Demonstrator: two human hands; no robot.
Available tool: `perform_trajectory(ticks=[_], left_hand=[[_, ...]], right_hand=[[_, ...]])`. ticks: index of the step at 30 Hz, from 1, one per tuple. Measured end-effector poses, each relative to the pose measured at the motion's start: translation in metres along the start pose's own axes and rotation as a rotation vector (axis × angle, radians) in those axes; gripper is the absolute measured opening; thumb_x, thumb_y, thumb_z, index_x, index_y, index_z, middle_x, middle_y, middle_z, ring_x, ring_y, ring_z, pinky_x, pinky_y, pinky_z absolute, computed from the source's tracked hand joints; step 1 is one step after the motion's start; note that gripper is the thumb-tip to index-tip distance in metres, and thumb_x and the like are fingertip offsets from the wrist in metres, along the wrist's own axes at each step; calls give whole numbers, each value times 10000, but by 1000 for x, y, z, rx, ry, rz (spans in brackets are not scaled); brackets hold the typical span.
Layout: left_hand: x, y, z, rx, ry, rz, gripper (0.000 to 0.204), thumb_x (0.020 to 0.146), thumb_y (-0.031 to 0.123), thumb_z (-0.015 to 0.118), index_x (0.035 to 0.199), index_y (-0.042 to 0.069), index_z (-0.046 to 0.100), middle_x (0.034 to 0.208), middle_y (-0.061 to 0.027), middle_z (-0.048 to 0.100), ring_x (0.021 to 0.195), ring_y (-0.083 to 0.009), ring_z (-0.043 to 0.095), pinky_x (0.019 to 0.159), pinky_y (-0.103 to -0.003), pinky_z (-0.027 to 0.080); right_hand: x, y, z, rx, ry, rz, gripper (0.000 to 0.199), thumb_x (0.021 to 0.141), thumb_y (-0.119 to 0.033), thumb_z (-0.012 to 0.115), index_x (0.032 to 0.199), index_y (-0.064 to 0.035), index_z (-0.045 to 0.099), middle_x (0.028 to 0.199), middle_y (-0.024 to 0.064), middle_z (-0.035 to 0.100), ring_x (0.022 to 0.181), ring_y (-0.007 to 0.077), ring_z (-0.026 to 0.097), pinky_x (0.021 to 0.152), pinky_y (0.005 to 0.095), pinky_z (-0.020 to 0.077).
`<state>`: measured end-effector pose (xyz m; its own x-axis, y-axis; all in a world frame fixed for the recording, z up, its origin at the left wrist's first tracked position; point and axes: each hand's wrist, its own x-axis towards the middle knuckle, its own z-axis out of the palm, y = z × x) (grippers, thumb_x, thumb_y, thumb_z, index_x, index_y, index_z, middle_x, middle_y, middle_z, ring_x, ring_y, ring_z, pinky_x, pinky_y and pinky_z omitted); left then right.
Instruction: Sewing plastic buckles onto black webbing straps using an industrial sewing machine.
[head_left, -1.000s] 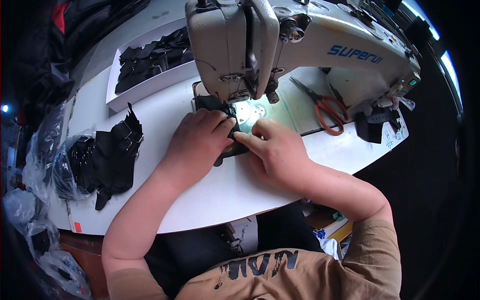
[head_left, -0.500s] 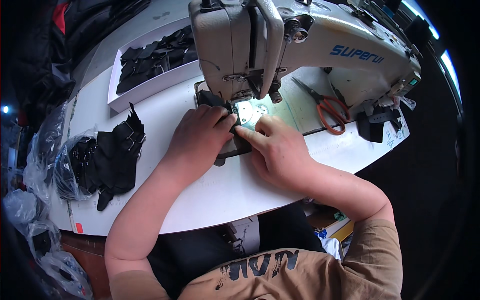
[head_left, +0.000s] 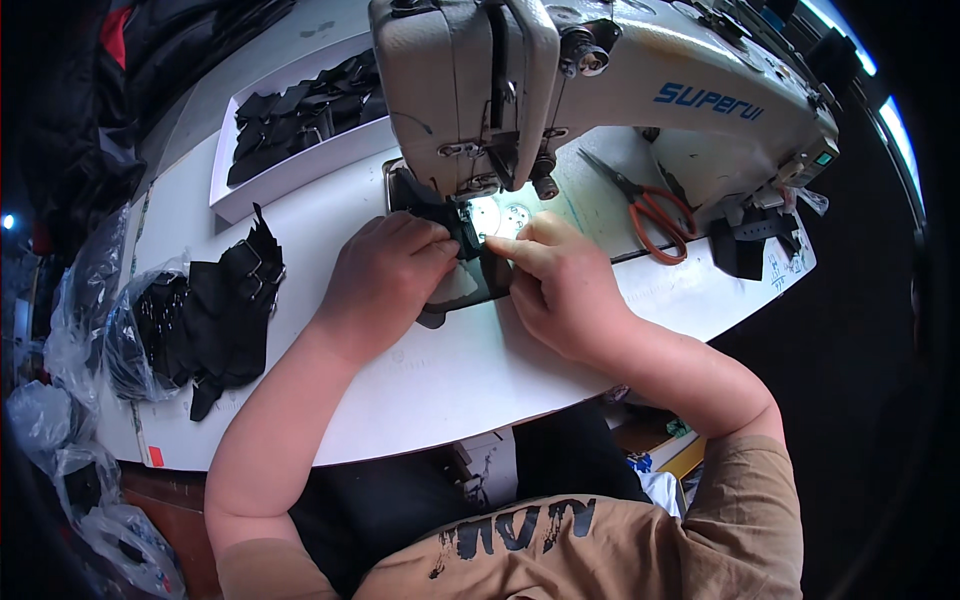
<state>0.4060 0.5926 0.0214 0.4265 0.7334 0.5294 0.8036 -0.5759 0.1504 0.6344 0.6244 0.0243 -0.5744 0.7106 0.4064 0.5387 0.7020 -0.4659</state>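
Observation:
A black fabric strap piece point(head_left: 468, 238) lies under the needle area of a white sewing machine point(head_left: 440, 110). My left hand point(head_left: 385, 275) is closed on its left side, thumb and fingers pinched together. From the other side, my right hand point(head_left: 565, 285) reaches in with the index fingertip against the strap's right edge; its other fingers are curled. A dark end of the strap hangs toward me between the two hands. The lit metal needle plate point(head_left: 516, 216) shows just beyond my right fingertip. The machine head hides part of the strap.
Orange-handled scissors point(head_left: 660, 225) lie under the machine arm. Black strap pieces point(head_left: 755, 245) sit at the right. At the back left stands a white box point(head_left: 285, 180) of black pieces. Black straps with buckles point(head_left: 235, 310) lie left, by a clear plastic bag point(head_left: 125, 340).
My left hand has shifted slightly left and the hands have parted a little, showing more of the strap between them. The whole view has moved slightly.

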Motion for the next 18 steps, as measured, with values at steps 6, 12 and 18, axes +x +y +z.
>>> perform_trajectory(ticks=[6,12,18], left_hand=[[2,-1,3,-11,36,35,152,788,74,713,937,54,696,984,-36,641,957,-249,641,830,-389,557],[3,1,4,-11,20,28,141,804,70,688,945,52,689,999,-44,635,967,-253,637,845,-395,552],[-2,9,1,12,-32,-3,219,827,62,665,1042,52,705,1055,-54,644,992,-255,635,861,-393,553]], right_hand=[[2,-4,1,-59,-27,-44,442,755,33,588,1154,-94,730,928,118,572,867,309,605,705,404,506],[2,-5,1,-156,-75,-112,488,753,15,620,1222,-96,698,911,119,558,841,315,591,680,416,497],[2,-3,1,-156,-88,-182,495,754,10,628,1239,-68,684,899,127,556,813,323,589,666,419,494]])
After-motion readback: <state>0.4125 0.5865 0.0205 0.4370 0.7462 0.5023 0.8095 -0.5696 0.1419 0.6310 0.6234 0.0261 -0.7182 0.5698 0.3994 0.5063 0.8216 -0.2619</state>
